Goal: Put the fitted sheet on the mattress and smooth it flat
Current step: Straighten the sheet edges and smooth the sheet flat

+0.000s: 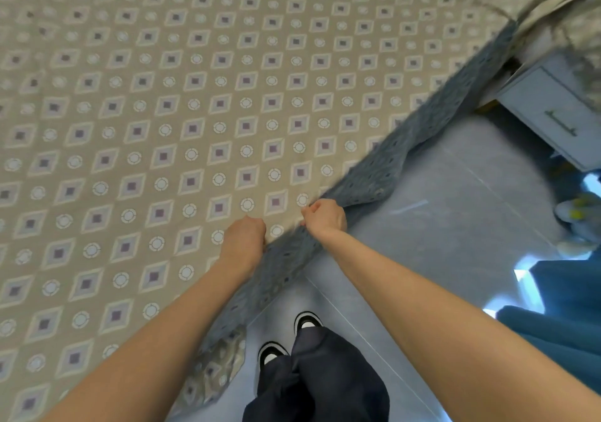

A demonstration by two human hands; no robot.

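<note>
A beige fitted sheet with a diamond-and-circle pattern covers the top of the mattress and fills most of the view. Its grey-blue underside hangs down along the bed's near edge. My left hand grips the sheet at that edge, fingers curled into the fabric. My right hand grips the edge a short way to the right, where the sheet folds over. A bunched part of the sheet hangs near the lower corner. The mattress itself is hidden under the sheet.
I stand on a grey tiled floor beside the bed, my feet close to its edge. A white drawer cabinet stands at the right. Blue fabric and small objects lie on the floor at far right.
</note>
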